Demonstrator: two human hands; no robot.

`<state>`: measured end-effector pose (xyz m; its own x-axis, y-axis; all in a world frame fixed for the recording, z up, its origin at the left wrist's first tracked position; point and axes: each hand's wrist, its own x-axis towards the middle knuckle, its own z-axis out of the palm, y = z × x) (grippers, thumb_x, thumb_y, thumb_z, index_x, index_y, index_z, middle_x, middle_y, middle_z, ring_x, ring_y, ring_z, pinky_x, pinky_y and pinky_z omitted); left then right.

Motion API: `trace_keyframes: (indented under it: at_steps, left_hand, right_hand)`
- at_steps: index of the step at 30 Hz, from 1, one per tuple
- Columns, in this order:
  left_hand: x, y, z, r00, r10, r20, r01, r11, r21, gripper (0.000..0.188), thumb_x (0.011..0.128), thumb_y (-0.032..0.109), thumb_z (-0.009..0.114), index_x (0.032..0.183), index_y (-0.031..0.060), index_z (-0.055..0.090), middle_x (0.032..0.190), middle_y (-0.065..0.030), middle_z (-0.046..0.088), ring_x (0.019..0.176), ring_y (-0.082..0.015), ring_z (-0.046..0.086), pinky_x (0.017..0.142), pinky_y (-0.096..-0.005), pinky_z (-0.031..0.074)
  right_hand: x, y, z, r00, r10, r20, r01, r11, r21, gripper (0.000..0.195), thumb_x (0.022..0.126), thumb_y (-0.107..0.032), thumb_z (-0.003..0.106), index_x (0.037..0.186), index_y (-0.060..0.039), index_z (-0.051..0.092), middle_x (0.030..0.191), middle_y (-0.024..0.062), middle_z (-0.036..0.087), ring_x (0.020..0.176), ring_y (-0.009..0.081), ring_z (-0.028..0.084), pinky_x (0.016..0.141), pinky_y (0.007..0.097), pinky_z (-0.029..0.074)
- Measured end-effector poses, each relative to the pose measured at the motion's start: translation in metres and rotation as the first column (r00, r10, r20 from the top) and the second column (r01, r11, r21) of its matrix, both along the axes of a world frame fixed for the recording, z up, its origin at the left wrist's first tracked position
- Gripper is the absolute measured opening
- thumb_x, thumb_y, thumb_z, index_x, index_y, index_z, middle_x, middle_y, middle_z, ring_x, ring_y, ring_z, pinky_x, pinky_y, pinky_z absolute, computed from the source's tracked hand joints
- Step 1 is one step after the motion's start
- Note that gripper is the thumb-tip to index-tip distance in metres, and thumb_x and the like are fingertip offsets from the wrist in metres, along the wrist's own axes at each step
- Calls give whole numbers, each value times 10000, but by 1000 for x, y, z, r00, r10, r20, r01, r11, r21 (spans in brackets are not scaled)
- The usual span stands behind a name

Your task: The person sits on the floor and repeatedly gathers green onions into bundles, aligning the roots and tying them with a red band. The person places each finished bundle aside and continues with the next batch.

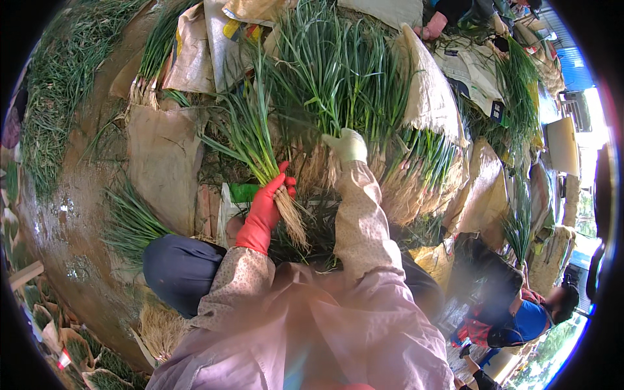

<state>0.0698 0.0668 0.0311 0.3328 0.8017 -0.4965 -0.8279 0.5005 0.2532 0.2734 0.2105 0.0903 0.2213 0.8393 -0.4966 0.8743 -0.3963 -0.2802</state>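
Observation:
My left hand (265, 204), in a red rubber glove, is closed around a bunch of green onions (263, 156). Their leaves fan up and to the left, while pale stringy roots (294, 222) hang below the fist. In a pale glove, my right hand (350, 145) is at the near side of a large heap of green onions (336, 73). Leaves converge at its thumb, and a pale root tuft (334, 168) shows just under it; its curled fingers are mostly hidden. The heap's tangled roots (419, 190) face me.
Woven sacks (431, 92) partly cover the heap. Wet muddy ground (73, 229) is on the left, with a flat sack piece (163, 165) beside it. More green onions (134, 222) lie by my left knee (183, 273). One person (516, 317) is at the right, another (453, 19) beyond the heap.

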Motion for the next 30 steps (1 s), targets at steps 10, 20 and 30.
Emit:
trace_keyframes:
  at_steps: [10,20,30]
  left_hand:
    - [8,-1,4,977,-174,-123,184,980,80,334,899,165,595,1213,53,574,1104,-97,635,1086,-283,594,916,-414,489]
    - [15,-12,9,945,-293,-147,308,947,92,344,906,153,570,1216,5,559,1189,-177,604,1044,-279,610,909,-421,490]
    - [15,-11,21,961,-93,259,82,995,52,294,898,163,579,1152,18,556,954,-100,619,773,-205,587,718,-342,505]
  right_hand:
    - [-3,-81,6,614,-229,-755,166,973,-160,392,888,-429,613,1025,-70,690,662,1,637,578,95,589,545,250,475]
    - [-27,-106,-63,73,-356,-932,424,856,-294,219,894,-280,670,792,-101,596,620,-21,563,470,55,450,423,201,346]
    - [-52,-122,-17,-283,-358,-890,351,825,-444,164,920,-255,626,914,-92,616,681,-9,604,477,71,507,420,222,415]
